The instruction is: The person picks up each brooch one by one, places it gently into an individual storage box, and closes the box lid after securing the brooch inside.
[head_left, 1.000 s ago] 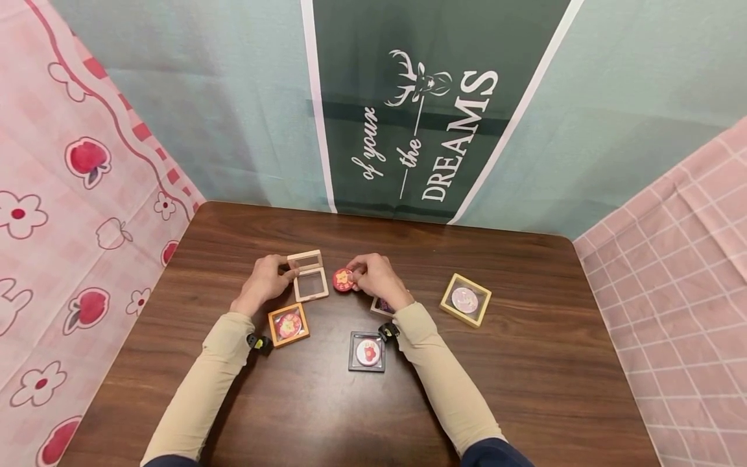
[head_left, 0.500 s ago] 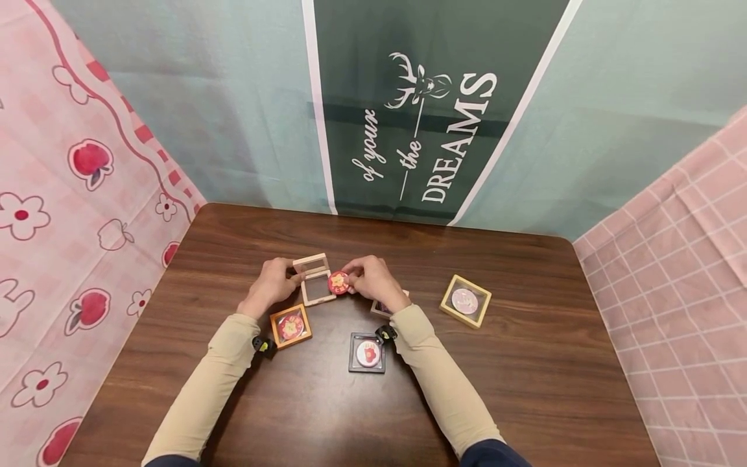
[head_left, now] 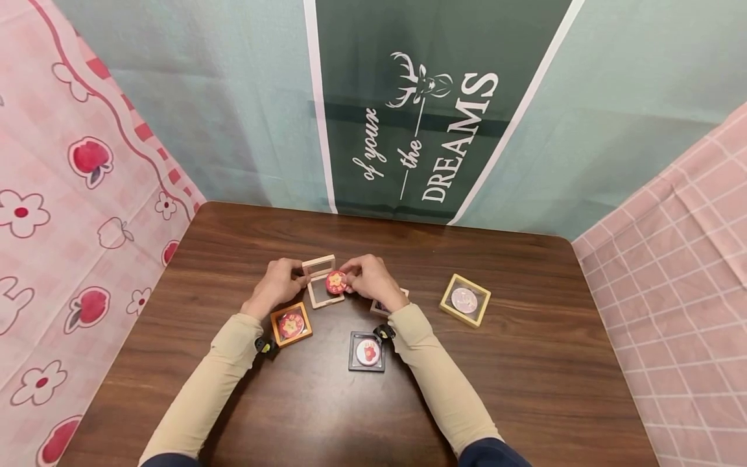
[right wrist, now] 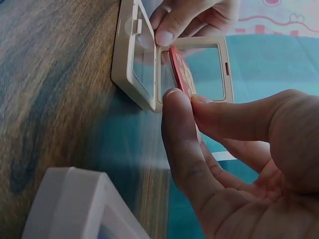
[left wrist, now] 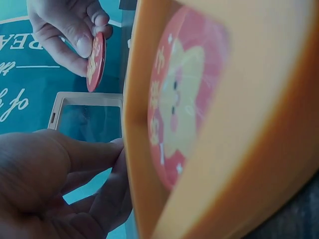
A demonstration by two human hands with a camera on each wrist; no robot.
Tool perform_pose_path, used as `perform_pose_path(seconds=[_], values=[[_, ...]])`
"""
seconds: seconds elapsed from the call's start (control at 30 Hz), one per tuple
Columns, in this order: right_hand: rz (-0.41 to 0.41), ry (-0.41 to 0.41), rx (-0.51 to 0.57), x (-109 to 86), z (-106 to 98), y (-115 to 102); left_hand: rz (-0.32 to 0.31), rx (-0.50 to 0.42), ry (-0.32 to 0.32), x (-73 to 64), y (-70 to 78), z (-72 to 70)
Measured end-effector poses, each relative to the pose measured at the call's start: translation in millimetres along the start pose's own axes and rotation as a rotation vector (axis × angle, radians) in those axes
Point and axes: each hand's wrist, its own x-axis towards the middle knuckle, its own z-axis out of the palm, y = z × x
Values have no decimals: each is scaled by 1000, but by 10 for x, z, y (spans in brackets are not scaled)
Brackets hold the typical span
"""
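Observation:
A cream hinged display case (head_left: 327, 303) stands opened out on the table, its windowed lid (right wrist: 122, 69) raised at the back. At its left side, by the hinge, my left hand (head_left: 278, 283) pinches the case between thumb and fingers. My right hand (head_left: 370, 280) pinches a round red button badge (head_left: 335, 282) with a yellow star-like figure. The badge is tilted and overlaps the clear window of the case base in the head view. In the right wrist view, the badge (right wrist: 183, 72) is seen nearly edge-on, with thumb and forefinger at its near edge.
An orange case (head_left: 276, 332) with a red badge lies near the left wrist. In front is a black case (head_left: 352, 353) holding a white badge. A pale case (head_left: 380, 311) sits partly under the right wrist. A yellow case (head_left: 473, 283) lies to the right.
The badge has moved left in my right hand, from beside the case to over its base. My left hand and the case have shifted slightly right, and the lid stands more upright.

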Motion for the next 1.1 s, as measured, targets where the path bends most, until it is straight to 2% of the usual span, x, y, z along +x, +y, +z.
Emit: perform_pose_path(seconds=[0.33, 0.6, 1.1], values=[[35, -16, 15, 6, 57, -25, 32, 11, -10, -52, 41, 35], [44, -42, 57, -3, 118, -49, 66, 17, 6, -66, 58, 65], [62, -43, 5, 16, 181, -23, 27, 30, -17, -67, 72, 68]])
